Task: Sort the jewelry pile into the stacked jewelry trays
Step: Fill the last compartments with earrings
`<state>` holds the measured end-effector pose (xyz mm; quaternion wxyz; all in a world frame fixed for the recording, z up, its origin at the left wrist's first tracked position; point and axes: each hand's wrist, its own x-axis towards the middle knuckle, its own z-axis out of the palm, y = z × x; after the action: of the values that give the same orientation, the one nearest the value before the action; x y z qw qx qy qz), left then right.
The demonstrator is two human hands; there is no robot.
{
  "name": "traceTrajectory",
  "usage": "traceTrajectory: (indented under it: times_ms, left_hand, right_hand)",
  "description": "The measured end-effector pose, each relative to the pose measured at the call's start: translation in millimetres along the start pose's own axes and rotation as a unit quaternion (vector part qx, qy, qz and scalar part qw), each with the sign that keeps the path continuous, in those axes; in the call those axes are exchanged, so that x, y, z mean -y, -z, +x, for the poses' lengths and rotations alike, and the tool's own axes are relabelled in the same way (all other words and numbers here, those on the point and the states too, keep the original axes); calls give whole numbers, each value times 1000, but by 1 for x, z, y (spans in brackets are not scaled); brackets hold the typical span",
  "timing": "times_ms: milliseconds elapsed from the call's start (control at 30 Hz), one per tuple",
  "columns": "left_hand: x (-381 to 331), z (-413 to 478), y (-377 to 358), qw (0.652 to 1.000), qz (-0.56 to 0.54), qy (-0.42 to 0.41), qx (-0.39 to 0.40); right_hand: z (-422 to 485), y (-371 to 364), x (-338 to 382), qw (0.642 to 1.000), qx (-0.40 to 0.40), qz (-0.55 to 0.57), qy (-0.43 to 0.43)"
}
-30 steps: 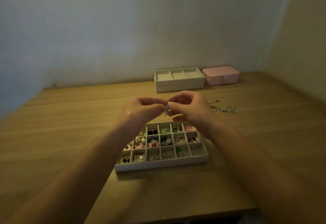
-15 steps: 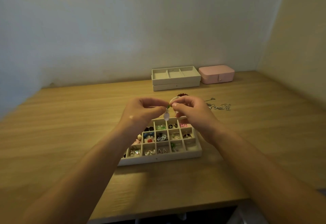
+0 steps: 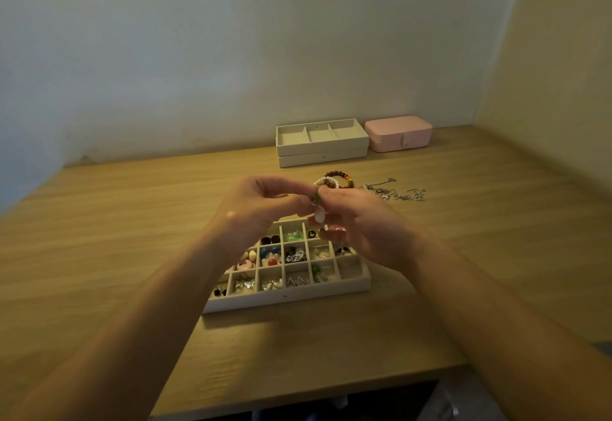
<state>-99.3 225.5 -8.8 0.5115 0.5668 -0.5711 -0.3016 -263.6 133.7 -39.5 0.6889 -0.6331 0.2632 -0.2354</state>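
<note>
I have both hands raised together over the far end of the shallow cream tray of small square compartments [image 3: 284,299], which sits near the front edge of the light wooden desk [image 3: 463,255]. The left hand [image 3: 261,208] and the right hand [image 3: 361,225] each pinch between thumb and forefinger the same small dangling piece with a green bead and a pale drop pendant [image 3: 319,213].

I judge this piece to be very light. The drop looks rigid but loose at its link, and probably slick and easy to lose. I would grip it at the green bead or just above and let the drop hang free. I cannot tell whether it has a hook or a post.

My count:
- 1 piece in hand.
- 1 compartment tray in front, many cells already filled.
- 2 stacked cream trays [image 3: 323,150] at the back edge, the top one split into 3 sections.
- 1 pink closed box [image 3: 399,132] just beside them.
- At least 2 beaded bracelets [image 3: 336,179], 1 brown and 1 white, overlapping behind my hands.
- 1 tangle of silver chains [image 3: 397,192] to their right. I cannot count the chains in it.
</note>
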Motion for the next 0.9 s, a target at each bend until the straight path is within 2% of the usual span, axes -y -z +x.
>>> traceTrajectory:
  times_ms: [167,300,467,633,900]
  left_hand:
    - [8,-3,-4,998,-56,16,-3]
    - [6,-5,-11,997,-59,12,-38]
    - [10,-3,-18,993,54,-2,-103]
    - [18,-1,-23,953,249,-73,-155]
    - [15,0,-20,949,272,-66,-145]
  right_hand:
    - [-1,2,-2,998,29,55,-11]
    - [1,2,-7,999,-10,53,5]
    - [5,-1,-12,996,-80,-25,40]
    - [8,-10,-13,987,-125,-89,56]
    - [5,-13,-8,979,-119,-140,89]
